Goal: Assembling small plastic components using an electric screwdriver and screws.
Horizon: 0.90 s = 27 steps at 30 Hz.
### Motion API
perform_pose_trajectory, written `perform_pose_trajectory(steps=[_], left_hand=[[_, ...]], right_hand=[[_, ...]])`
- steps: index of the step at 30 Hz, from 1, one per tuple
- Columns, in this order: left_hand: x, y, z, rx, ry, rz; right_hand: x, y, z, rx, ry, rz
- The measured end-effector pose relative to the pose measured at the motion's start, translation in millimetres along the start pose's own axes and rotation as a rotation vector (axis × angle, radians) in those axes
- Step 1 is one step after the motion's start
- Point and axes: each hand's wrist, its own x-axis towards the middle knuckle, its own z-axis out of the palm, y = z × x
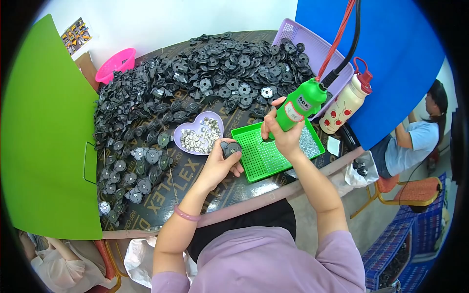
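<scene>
Between the thumb and fingers of my left hand (pixel 221 165) is a round black plastic part (pixel 231 148), held over the near-left edge of a green perforated tray (pixel 261 161). My right hand (pixel 287 136) grips a green electric screwdriver (pixel 309 96), its tip pointing down and left over the tray. Small silver screws (pixel 309 142) lie heaped at the tray's right end. Just beyond my left hand stands a lavender heart-shaped dish (pixel 182 128), with many small round metal pieces (pixel 200 140) in it.
A large pile of black plastic parts (pixel 215 66) spreads across the back and left. Behind the screwdriver are a lavender basket (pixel 288 28) and a cream bottle (pixel 348 105). A pink basket (pixel 119 63), a green panel (pixel 53 132) and a blue panel (pixel 386 58) border the table. Other people sit at both sides.
</scene>
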Motion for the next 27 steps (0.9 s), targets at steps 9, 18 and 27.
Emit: perform_pose_trajectory(steps=[9, 18, 27], left_hand=[[0.9, 7.2, -4.3, -0.040, -0.085, -0.043], [3.3, -3.5, -3.9, -0.040, -0.084, -0.108], [0.6, -2.7, -5.3, 0.017, -0.085, -0.106]], right_hand=[[-6.6, 7.9, -1.2, -0.012, 0.016, 0.022], [-8.3, 14.3, 0.5, -0.024, 0.007, 0.013], [-8.3, 12.3, 2.6, -0.111, -0.048, 0.005]])
